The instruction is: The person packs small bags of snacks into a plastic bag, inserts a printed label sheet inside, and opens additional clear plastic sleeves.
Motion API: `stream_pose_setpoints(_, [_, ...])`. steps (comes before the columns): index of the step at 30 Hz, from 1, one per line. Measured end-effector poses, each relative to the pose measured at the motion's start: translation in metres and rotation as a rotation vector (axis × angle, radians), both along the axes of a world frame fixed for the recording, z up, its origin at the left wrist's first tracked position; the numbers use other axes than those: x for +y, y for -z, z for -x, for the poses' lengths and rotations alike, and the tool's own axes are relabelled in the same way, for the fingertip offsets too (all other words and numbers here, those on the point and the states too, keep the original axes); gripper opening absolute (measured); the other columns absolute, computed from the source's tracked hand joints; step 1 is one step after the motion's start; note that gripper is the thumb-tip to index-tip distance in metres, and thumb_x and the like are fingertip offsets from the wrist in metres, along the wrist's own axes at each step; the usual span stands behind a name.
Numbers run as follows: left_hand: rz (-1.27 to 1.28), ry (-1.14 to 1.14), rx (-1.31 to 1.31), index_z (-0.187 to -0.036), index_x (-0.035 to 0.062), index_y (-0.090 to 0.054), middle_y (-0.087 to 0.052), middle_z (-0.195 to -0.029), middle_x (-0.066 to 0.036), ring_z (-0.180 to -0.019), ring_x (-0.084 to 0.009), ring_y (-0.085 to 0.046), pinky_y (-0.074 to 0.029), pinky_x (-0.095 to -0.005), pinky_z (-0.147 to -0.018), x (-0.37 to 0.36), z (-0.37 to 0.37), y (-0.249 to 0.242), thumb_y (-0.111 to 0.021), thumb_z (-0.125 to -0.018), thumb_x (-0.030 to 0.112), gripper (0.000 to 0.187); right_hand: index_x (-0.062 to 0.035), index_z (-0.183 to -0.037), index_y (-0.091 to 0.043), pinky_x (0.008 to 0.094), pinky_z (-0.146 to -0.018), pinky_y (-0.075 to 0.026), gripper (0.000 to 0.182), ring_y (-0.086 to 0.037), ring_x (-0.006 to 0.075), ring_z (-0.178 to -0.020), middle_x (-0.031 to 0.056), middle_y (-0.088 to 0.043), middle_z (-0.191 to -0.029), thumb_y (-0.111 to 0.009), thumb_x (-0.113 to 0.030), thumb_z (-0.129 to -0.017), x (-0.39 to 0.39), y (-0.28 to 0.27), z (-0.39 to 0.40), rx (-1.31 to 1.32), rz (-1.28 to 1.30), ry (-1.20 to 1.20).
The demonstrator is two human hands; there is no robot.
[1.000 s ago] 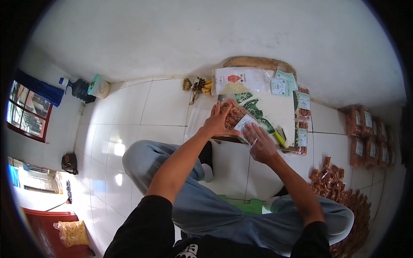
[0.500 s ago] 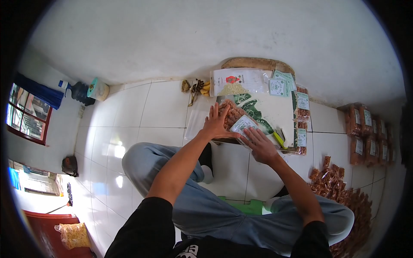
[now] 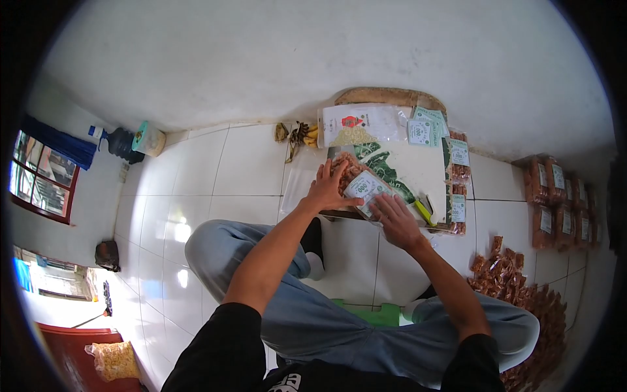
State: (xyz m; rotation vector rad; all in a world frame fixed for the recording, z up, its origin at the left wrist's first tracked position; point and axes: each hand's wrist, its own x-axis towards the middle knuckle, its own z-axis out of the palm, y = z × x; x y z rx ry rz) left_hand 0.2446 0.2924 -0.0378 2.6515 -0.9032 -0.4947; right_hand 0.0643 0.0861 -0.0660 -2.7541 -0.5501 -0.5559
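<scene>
A clear bag of brown snack pieces [image 3: 350, 164] lies at a slant on the low table, with a white and green printed label [image 3: 364, 187] over its lower right part. My left hand [image 3: 324, 188] rests against the bag's left side, fingers spread and thumb stretched along the lower edge. Flat across the label's lower right edge lies my right hand [image 3: 399, 221], its fingers extended. The bag's underside is hidden. Just right of my right hand is a yellow-green stapler [image 3: 424, 210].
Loose printed labels [image 3: 426, 128] and a printed plastic pouch [image 3: 359, 123] lie at the table's back. Labelled snack bags [image 3: 458, 209] line its right edge. More packed bags [image 3: 554, 186] stand at right, near piled small packets [image 3: 499, 268]. Bananas [image 3: 311, 135] sit beyond the table's left.
The label now shows more fully, lying slightly further left on the bag. My right hand has shifted a little, its fingers flatter along the label's edge. My left hand stays nearly in place.
</scene>
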Motion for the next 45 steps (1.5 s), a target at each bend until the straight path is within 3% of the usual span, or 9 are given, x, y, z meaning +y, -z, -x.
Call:
stream_pose_setpoints(9, [0.103, 0.028, -0.053, -0.155, 0.0256, -0.015, -0.011, -0.157, -0.027, -0.143, -0.0507, -0.015, -0.027, -0.0671, -0.107, 0.002, -0.005, 0.007, -0.073, -0.050, 0.083, 0.134, -0.0103, -0.142, -0.045, 0.0471, -0.121, -0.019, 0.059, -0.035, 0.0287, -0.142, 0.0113, -0.037, -0.153, -0.053, -0.010, -0.084, 0.006, -0.010, -0.018, 0.050, 0.090, 0.000])
stream_pose_setpoints(12, [0.120, 0.050, -0.010, -0.156, 0.0175, -0.012, -0.013, -0.157, -0.027, -0.144, -0.0463, -0.017, -0.027, -0.0607, -0.111, 0.007, -0.010, 0.005, -0.076, -0.052, 0.079, 0.136, -0.0108, -0.141, -0.047, 0.0475, -0.118, -0.026, 0.059, -0.038, 0.0310, -0.139, 0.0114, -0.044, -0.148, -0.054, -0.002, -0.083, 0.004, -0.012, -0.013, 0.044, 0.016, -0.014])
stream_pose_setpoints(14, [0.332, -0.008, 0.093, -0.154, 0.0059, -0.008, -0.017, -0.156, -0.027, -0.145, -0.0417, -0.019, -0.027, -0.0509, -0.115, 0.011, -0.012, 0.006, -0.079, -0.055, 0.074, 0.140, -0.0123, -0.141, -0.048, 0.0475, -0.118, -0.026, 0.058, -0.038, 0.0308, -0.139, 0.0111, -0.044, -0.147, -0.055, -0.004, -0.083, 0.000, -0.007, -0.008, 0.024, 0.020, -0.018])
stream_pose_setpoints(17, [0.257, -0.001, 0.111, -0.152, -0.0022, -0.006, -0.021, -0.154, -0.028, -0.144, -0.0401, -0.022, -0.026, -0.0431, -0.117, 0.012, -0.016, 0.006, -0.081, -0.058, 0.070, 0.140, -0.0149, -0.140, -0.049, 0.0474, -0.118, -0.027, 0.058, -0.039, 0.0306, -0.138, 0.0105, -0.045, -0.146, -0.058, -0.007, -0.083, 0.000, -0.004, -0.005, -0.005, 0.034, -0.006])
stream_pose_setpoints(30, [0.311, -0.133, 0.184, -0.151, 0.0013, -0.016, -0.028, -0.152, -0.025, -0.141, -0.0392, -0.030, -0.030, -0.0440, -0.115, 0.005, -0.017, 0.011, -0.073, -0.073, 0.065, 0.116, -0.0136, -0.136, -0.053, 0.0459, -0.119, -0.027, 0.056, -0.041, 0.0282, -0.137, 0.0084, -0.048, -0.145, -0.057, -0.006, -0.080, 0.004, -0.003, -0.018, -0.003, 0.094, 0.012])
stream_pose_setpoints(36, [0.255, -0.177, 0.105, -0.152, 0.0080, -0.019, -0.035, -0.151, -0.019, -0.138, -0.0358, -0.037, -0.031, -0.0504, -0.111, 0.002, -0.019, 0.025, -0.064, -0.079, 0.067, 0.103, -0.0126, -0.133, -0.056, 0.0461, -0.119, -0.027, 0.057, -0.040, 0.0296, -0.137, 0.0085, -0.050, -0.143, -0.058, -0.003, -0.077, -0.002, -0.022, -0.014, 0.056, 0.018, -0.081])
stream_pose_setpoints(39, [0.423, -0.304, 0.226, -0.149, 0.0117, -0.026, -0.043, -0.146, -0.016, -0.134, -0.0338, -0.043, -0.030, -0.0564, -0.108, -0.012, -0.024, 0.021, -0.061, -0.081, 0.067, 0.094, -0.0092, -0.132, -0.056, 0.0472, -0.118, -0.028, 0.057, -0.041, 0.0308, -0.136, 0.0088, -0.049, -0.142, -0.059, -0.002, -0.075, -0.007, -0.024, -0.014, 0.069, -0.014, -0.136])
stream_pose_setpoints(41, [0.246, -0.475, 0.214, -0.140, 0.0121, -0.036, -0.051, -0.139, -0.012, -0.128, -0.0324, -0.049, -0.029, -0.0599, -0.104, -0.021, -0.025, 0.011, -0.060, -0.081, 0.067, 0.085, -0.0068, -0.132, -0.055, 0.0477, -0.118, -0.028, 0.056, -0.041, 0.0314, -0.136, 0.0105, -0.049, -0.142, -0.057, -0.002, -0.077, -0.007, -0.025, -0.012, 0.093, -0.026, -0.140])
stream_pose_setpoints(45, [0.238, -0.573, 0.221, -0.130, 0.0121, -0.041, -0.055, -0.134, -0.011, -0.125, -0.0319, -0.052, -0.028, -0.0621, -0.103, -0.035, -0.041, 0.006, -0.063, -0.079, 0.067, 0.078, -0.0004, -0.135, -0.050, 0.0491, -0.116, -0.030, 0.052, -0.044, 0.0327, -0.133, 0.0164, -0.050, -0.139, -0.053, -0.003, -0.082, 0.004, -0.018, -0.015, 0.132, -0.122, -0.060])
